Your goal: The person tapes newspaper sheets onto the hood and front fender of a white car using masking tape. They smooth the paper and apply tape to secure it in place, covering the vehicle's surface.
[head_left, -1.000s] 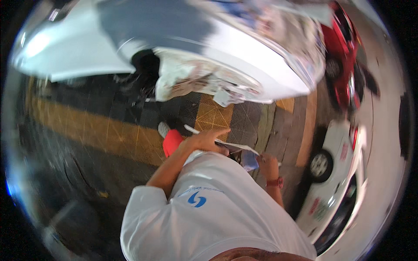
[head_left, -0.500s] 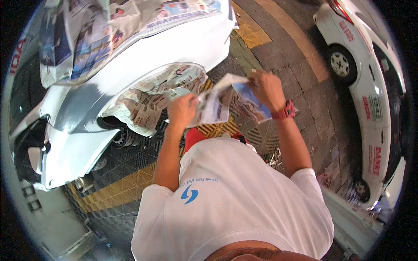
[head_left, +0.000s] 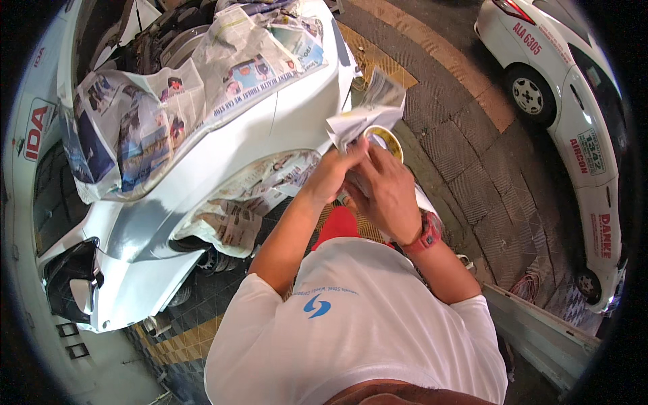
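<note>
My two hands meet in front of my chest, close to the white car's front wheel arch. The left hand [head_left: 332, 174] is closed on the lower edge of a newspaper sheet [head_left: 368, 116], which stands up folded and creased beyond the fingers. My right hand [head_left: 390, 196], with a red watch at the wrist, presses against the left, its fingers bent at the same edge. Just past the right knuckles shows a pale-rimmed ring, yellow inside [head_left: 386, 140], like a tape roll. Whether a hand holds it, I cannot tell. The fingertips are partly hidden and blurred.
On the left stands a white car [head_left: 297, 101] with newspaper [head_left: 233, 74] over its front. More newspaper [head_left: 229, 219] covers its wheel arch. Another white car [head_left: 574, 115] is parked at the right. Between them lies patterned paving [head_left: 472, 169], with a low pale barrier [head_left: 540, 331] at lower right.
My hands have come together from holding the newspaper stretched between them. The sheet now stands up, folded, beyond the fingers. The yellow ring has come into sight, and the view has shifted.
</note>
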Available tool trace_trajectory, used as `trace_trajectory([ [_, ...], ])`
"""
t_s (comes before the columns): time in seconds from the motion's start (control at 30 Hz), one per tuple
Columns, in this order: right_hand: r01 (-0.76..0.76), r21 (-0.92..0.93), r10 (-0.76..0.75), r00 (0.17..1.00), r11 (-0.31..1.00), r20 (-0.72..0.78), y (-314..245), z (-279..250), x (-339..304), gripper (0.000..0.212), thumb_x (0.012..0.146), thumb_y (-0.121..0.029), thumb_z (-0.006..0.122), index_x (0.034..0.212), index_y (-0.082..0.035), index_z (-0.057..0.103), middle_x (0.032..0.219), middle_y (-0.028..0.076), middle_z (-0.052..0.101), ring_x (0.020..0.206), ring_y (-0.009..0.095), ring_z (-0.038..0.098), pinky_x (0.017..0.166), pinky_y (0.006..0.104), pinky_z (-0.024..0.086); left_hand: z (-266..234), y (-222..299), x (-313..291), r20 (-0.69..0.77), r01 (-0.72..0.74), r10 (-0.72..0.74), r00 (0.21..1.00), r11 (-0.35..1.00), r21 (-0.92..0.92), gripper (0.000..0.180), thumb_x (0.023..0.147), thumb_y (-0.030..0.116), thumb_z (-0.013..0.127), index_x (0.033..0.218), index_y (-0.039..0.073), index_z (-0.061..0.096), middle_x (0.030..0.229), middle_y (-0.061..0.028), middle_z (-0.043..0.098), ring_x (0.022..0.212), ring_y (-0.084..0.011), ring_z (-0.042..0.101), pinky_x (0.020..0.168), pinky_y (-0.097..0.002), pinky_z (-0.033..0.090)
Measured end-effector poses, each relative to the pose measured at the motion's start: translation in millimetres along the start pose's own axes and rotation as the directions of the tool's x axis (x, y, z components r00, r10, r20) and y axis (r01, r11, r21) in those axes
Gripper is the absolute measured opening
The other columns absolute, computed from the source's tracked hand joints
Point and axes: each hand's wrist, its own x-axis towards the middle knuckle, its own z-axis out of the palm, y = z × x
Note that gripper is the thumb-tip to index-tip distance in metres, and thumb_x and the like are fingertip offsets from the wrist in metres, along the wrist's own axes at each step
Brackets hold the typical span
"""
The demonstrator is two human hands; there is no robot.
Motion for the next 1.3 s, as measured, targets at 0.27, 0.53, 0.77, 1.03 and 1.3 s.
trace_trajectory([
  [0.27, 0.138, 0.101, -0.119, 0.978, 0.985, -0.169, 5.0, -21.3, 118.6, 0.062, 0.082, -0.020, 0.086, 0.139, -0.006, 0.065, 0.137, 0.022, 0.063, 0.124, 0.040, 0.064, 0.103, 0.0440, 0.052, -117.2, 177.1, 80.0, -0.568, -0.597, 0.434, 0.699, 0.792, -0.130, 0.055, 0.104, 0.038, 0.065, 0.141, -0.002, 0.056, 0.131, -0.0139, 0.067, 0.123, -0.0270, 0.064, 0.103, -0.0415, 0.053],
  [0.53, -0.081, 0.395, 0.169, 0.967, 0.915, -0.192, 91.8, 55.5, 253.7, 0.046, 0.090, 0.006, 0.063, 0.135, -0.001, 0.065, 0.122, 0.017, 0.068, 0.108, 0.027, 0.071, 0.094, 0.0374, 0.057, -294.4, 187.2, 78.3, -0.888, -0.675, 0.213, 0.408, 0.725, -0.136, 0.055, 0.109, 0.037, 0.055, 0.150, 0.000, 0.049, 0.145, -0.0169, 0.059, 0.133, -0.0315, 0.057, 0.115, -0.0474, 0.046],
  [0.77, -0.346, 0.735, 0.450, 0.891, 0.583, 0.062, 189.8, 166.6, 372.6, 0.033, 0.096, -0.004, 0.063, 0.128, 0.001, 0.068, 0.101, 0.013, 0.072, 0.086, 0.021, 0.071, 0.077, 0.0321, 0.057, -358.3, 130.4, 60.6, -0.987, -0.833, 0.076, 0.141, 0.548, -0.077, 0.053, 0.110, 0.038, 0.047, 0.154, 0.009, 0.046, 0.152, -0.0132, 0.055, 0.138, -0.0356, 0.054, 0.117, -0.0561, 0.042],
  [1.03, -0.056, 0.114, 0.061, 0.998, 0.992, -0.035, 268.8, 278.7, 555.0, 0.046, 0.090, -0.026, 0.076, 0.130, -0.006, 0.064, 0.116, 0.024, 0.062, 0.100, 0.044, 0.066, 0.084, 0.0507, 0.055, -343.6, 111.7, 52.6, -0.992, -0.845, 0.121, 0.025, 0.533, 0.044, 0.059, 0.108, 0.036, 0.054, 0.159, 0.009, 0.040, 0.159, -0.0150, 0.047, 0.146, -0.0354, 0.044, 0.122, -0.0567, 0.035],
  [1.3, 0.190, -0.305, -0.176, 0.982, 0.933, 0.072, 375.1, 361.9, 695.2, 0.051, 0.081, -0.007, 0.066, 0.131, -0.014, 0.063, 0.128, 0.020, 0.058, 0.109, 0.042, 0.063, 0.090, 0.0482, 0.055, -267.4, 117.7, 59.1, -0.918, -0.685, 0.172, -0.357, 0.621, 0.382, 0.074, 0.103, 0.034, 0.063, 0.161, 0.002, 0.030, 0.165, -0.0162, 0.034, 0.150, -0.0332, 0.036, 0.125, -0.0496, 0.028],
])
